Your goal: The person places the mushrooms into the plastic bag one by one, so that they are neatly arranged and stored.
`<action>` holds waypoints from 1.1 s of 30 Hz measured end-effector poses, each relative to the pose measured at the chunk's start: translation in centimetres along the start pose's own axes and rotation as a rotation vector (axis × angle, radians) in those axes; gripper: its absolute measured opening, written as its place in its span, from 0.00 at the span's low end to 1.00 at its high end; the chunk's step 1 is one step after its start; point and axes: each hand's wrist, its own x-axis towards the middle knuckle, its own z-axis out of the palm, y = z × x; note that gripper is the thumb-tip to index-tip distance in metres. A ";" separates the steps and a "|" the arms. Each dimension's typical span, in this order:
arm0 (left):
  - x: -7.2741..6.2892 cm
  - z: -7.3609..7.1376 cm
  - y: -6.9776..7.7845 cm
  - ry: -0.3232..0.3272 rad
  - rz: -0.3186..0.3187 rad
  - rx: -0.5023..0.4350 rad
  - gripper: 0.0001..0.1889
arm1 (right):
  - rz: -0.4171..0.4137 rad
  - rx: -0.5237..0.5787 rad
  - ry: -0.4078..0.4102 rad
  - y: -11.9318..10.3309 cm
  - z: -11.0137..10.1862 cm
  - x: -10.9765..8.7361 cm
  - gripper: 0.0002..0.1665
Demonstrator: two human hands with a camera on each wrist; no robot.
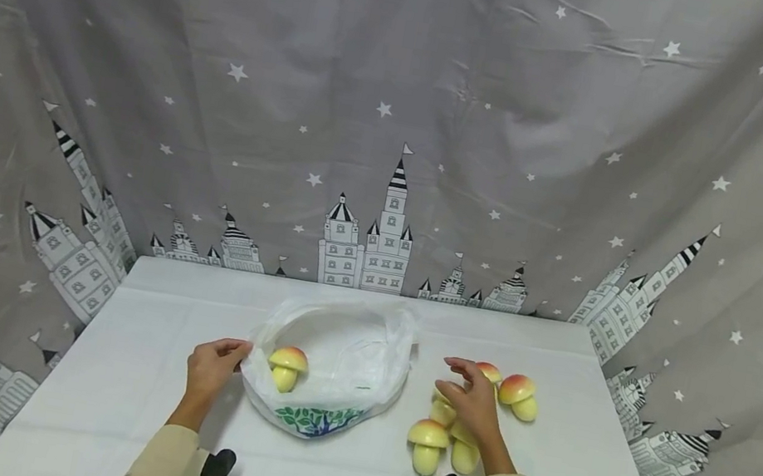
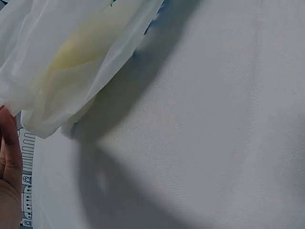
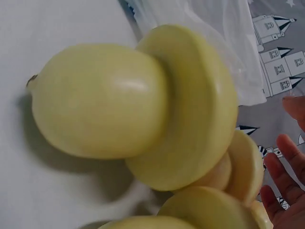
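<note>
A white plastic bag (image 1: 356,390) with a green and blue tree print lies open on the table. Inside its left part rests one toy mushroom (image 1: 286,368), with a yellow stem and an orange-yellow cap. My left hand (image 1: 211,368) pinches the bag's left rim between thumb and fingers. Through the thin plastic, the left wrist view shows a yellowish shape. Over a group of similar mushrooms right of the bag hovers my right hand (image 1: 475,401), its fingers spread and holding nothing. One mushroom (image 3: 100,100) looms large in the right wrist view, apart from the fingers.
More mushrooms lie around the right hand, including one (image 1: 518,396) beyond it and one (image 1: 427,446) nearer the front; the hand partly hides others. A white cloth covers the table (image 1: 148,317). Behind hangs a grey curtain (image 1: 454,73) printed with castles and stars.
</note>
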 end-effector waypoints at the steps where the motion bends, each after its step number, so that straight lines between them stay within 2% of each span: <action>1: 0.1 -0.1 -0.2 -0.004 0.003 -0.003 0.16 | -0.008 -0.010 -0.001 0.1 0.0 -0.1 0.23; 6: 0.7 0.0 -1.0 -0.008 -0.052 -0.008 0.16 | 0.000 -0.116 -0.003 0.8 -0.2 -0.4 0.23; 13: 0.1 -0.4 -0.6 -0.008 0.009 -0.015 0.16 | 0.077 -0.184 -0.064 1.2 -0.9 -0.6 0.26; 19: -0.1 -0.7 -0.3 -0.012 0.002 -0.005 0.16 | 0.109 -0.264 -0.109 1.5 -1.1 -0.7 0.26; 24: 0.0 -0.6 -0.5 -0.006 -0.011 -0.008 0.16 | 0.095 -0.331 -0.133 1.8 -1.1 -1.0 0.25; 33: 0.3 -0.2 -0.3 -0.009 -0.005 -0.026 0.16 | 0.133 -0.343 -0.130 2.2 -1.7 -1.0 0.26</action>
